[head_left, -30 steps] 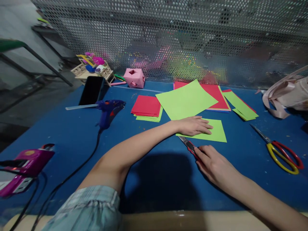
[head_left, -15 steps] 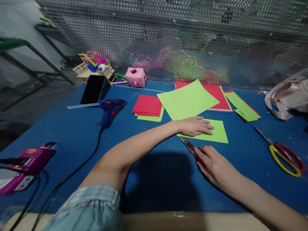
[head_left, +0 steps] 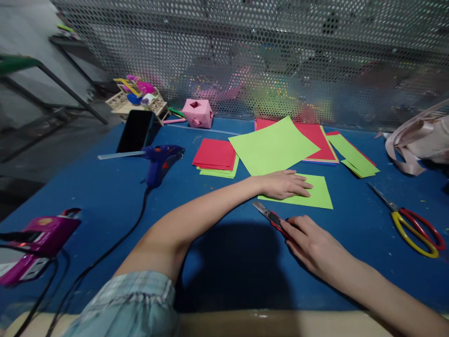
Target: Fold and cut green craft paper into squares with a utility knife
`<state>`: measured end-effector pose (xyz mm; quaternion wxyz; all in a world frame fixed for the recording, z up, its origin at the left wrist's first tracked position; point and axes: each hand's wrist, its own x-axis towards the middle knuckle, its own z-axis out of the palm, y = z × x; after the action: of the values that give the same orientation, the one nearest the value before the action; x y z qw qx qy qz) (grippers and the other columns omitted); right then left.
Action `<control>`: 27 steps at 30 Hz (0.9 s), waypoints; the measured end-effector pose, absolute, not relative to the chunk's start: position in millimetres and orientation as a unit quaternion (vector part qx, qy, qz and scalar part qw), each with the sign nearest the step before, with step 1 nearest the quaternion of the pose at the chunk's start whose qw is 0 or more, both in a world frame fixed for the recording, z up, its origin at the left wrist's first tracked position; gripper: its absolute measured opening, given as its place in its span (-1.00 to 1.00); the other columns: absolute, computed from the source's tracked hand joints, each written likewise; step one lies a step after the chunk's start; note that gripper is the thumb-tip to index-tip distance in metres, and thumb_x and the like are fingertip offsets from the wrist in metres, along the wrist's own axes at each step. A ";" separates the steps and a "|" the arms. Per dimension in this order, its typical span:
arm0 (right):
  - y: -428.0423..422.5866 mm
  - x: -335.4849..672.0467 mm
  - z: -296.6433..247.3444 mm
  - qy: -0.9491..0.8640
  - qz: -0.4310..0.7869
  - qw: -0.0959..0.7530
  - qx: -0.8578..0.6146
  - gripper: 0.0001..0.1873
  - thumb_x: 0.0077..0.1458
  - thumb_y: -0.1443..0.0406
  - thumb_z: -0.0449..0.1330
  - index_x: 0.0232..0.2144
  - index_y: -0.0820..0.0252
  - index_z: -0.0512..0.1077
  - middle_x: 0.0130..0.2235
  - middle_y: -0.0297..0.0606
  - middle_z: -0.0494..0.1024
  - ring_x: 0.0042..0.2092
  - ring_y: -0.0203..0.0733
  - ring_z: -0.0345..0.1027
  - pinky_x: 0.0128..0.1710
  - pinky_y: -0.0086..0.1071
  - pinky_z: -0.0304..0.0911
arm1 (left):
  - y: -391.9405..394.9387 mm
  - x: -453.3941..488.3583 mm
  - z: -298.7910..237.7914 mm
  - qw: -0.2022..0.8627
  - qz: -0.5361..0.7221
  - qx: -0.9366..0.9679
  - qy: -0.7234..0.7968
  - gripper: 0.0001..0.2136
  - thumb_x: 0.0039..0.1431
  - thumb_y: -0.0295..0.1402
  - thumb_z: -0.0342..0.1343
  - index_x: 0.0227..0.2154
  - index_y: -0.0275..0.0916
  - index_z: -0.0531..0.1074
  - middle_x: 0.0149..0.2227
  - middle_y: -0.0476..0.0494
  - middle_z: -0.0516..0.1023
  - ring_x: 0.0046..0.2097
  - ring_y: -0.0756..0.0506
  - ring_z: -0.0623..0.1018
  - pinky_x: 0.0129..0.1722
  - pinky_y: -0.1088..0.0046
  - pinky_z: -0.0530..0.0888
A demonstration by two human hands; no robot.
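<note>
My left hand point(head_left: 283, 184) lies flat with fingers stretched out on a green paper piece point(head_left: 319, 192), covering its left part. In my right hand point(head_left: 310, 241) is a utility knife point(head_left: 275, 220) with a red and black handle, its blade pointing up and left. The blade tip is a little apart from the paper's near left corner, over the blue table point(head_left: 224, 262). A larger green sheet point(head_left: 273, 145) lies just behind my left hand, on top of a stack of red and other coloured paper point(head_left: 317, 135).
Left of the sheets is a pile of red and green squares point(head_left: 215, 154). A blue glue gun point(head_left: 159, 161) and its cord, a phone point(head_left: 136, 131), a pink paper shape point(head_left: 198, 113) and a purple power adapter point(head_left: 44, 243) are farther left. Scissors point(head_left: 414, 227) and cut strips point(head_left: 354, 154) lie right.
My right hand has drawn the utility knife slightly left, and its blade has come away from the green paper's edge. My left hand has stayed in place.
</note>
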<state>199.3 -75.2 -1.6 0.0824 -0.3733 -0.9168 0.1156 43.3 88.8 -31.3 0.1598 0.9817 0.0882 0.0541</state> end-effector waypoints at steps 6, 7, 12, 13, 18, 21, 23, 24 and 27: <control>-75.5 230.1 7.4 -0.927 0.100 0.057 -0.357 -0.56 0.25 0.40 0.01 0.17 0.23 0.29 -0.09 -0.04 0.49 -0.13 -0.07 0.38 -0.18 -0.21 0.42 | 87.6 40.1 -31.9 0.222 0.168 0.951 0.133 -0.67 0.39 -0.40 -0.13 0.12 -0.20 0.38 0.29 -0.15 0.27 0.30 -0.05 0.27 0.28 0.33 0.22; -76.4 234.1 9.9 -0.928 0.100 0.048 -0.356 -0.54 0.24 0.41 0.02 0.18 0.22 0.29 -0.10 -0.06 0.49 -0.13 -0.08 0.37 -0.17 -0.21 0.41 | 88.2 39.2 -31.4 0.236 0.195 0.941 0.145 -0.68 0.38 -0.41 -0.12 0.10 -0.21 0.39 0.28 -0.16 0.30 0.29 -0.04 0.29 0.27 0.35 0.24; -78.0 248.9 30.8 -0.917 0.185 0.018 -0.353 -0.56 0.23 0.43 0.03 0.14 0.11 0.33 -0.10 -0.13 0.49 -0.10 -0.14 0.36 -0.08 -0.25 0.37 | 93.7 34.0 -19.3 0.269 0.320 0.891 0.176 -0.71 0.36 -0.42 -0.11 0.03 -0.22 0.43 0.19 -0.22 0.41 0.22 -0.05 0.38 0.24 0.31 0.29; -75.0 253.9 34.2 -0.909 0.216 0.026 -0.356 -0.58 0.24 0.43 0.02 0.12 0.09 0.34 -0.09 -0.14 0.49 -0.07 -0.16 0.37 -0.05 -0.27 0.36 | 94.8 32.8 -15.7 0.264 0.338 0.884 0.187 -0.71 0.36 -0.40 -0.11 0.02 -0.21 0.44 0.16 -0.22 0.44 0.20 -0.06 0.40 0.23 0.29 0.31; -31.4 301.9 19.9 -0.833 0.159 0.173 -0.500 -0.70 0.25 0.22 0.06 -0.01 0.13 0.42 -0.06 -0.15 0.53 -0.06 -0.14 0.44 -0.06 -0.27 0.38 | 97.6 25.9 -5.0 0.196 0.270 0.889 0.315 -0.70 0.32 -0.42 -0.07 0.03 -0.28 0.42 0.12 -0.24 0.46 0.16 -0.08 0.43 0.18 0.34 0.34; 3.5 335.2 -6.9 -0.771 0.042 0.207 -0.601 -0.64 0.17 0.23 0.05 -0.02 0.22 0.42 -0.12 -0.08 0.56 -0.15 -0.07 0.47 -0.16 -0.20 0.40 | 95.1 18.3 -6.1 0.171 0.215 0.891 0.361 -0.72 0.28 -0.43 -0.05 0.00 -0.30 0.43 0.04 -0.25 0.50 0.09 -0.13 0.48 0.13 0.30 0.38; 19.8 349.5 -21.1 -0.755 0.003 0.205 -0.624 -0.64 0.12 0.29 0.03 -0.08 0.29 0.45 -0.18 0.01 0.57 -0.16 0.02 0.46 -0.15 -0.12 0.38 | 90.3 10.9 -8.1 0.162 0.185 0.892 0.378 -0.71 0.28 -0.39 -0.04 0.00 -0.28 0.42 0.04 -0.26 0.49 0.07 -0.18 0.49 0.09 0.25 0.41; 24.8 353.4 -25.7 -0.752 -0.011 0.202 -0.628 -0.64 0.10 0.31 0.02 -0.10 0.32 0.46 -0.19 0.06 0.56 -0.15 0.06 0.45 -0.14 -0.07 0.37 | 87.1 6.8 -9.0 0.157 0.167 0.893 0.386 -0.71 0.28 -0.37 -0.03 0.02 -0.27 0.41 0.04 -0.27 0.49 0.07 -0.19 0.49 0.07 0.23 0.42; 28.1 352.8 -29.2 -0.756 -0.041 0.192 -0.625 -0.62 0.12 0.30 -0.01 -0.13 0.42 0.47 -0.17 0.19 0.54 -0.10 0.19 0.41 -0.10 0.08 0.30 | 77.0 -3.9 -10.7 0.142 0.111 0.896 0.406 -0.65 0.22 -0.35 0.05 0.07 -0.26 0.36 0.08 -0.29 0.45 0.10 -0.26 0.45 0.08 0.17 0.40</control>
<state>352.8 28.1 -29.2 0.1917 -0.6250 -0.7556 -0.0413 -3.9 77.0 -10.7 0.1421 0.8959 0.4058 0.1114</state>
